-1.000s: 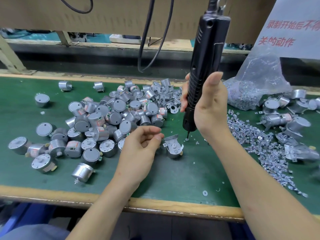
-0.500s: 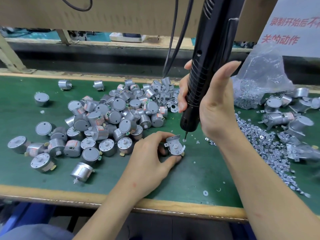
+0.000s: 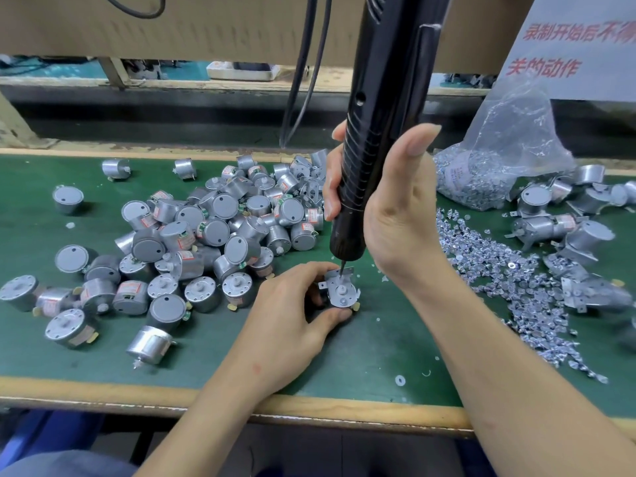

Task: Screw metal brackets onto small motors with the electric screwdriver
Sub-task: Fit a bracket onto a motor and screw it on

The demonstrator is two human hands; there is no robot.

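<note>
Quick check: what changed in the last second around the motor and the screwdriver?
The left hand, open beside the motor a second ago, now grips it. The right hand swung the screwdriver leftward, bringing its bit onto the bracket. The motor pile, screws and bag stayed put.

R hand (image 3: 395,215) holds screwdriver (image 3: 382,115) on motor (image 3: 340,291) in L hand (image 3: 289,315).
</note>
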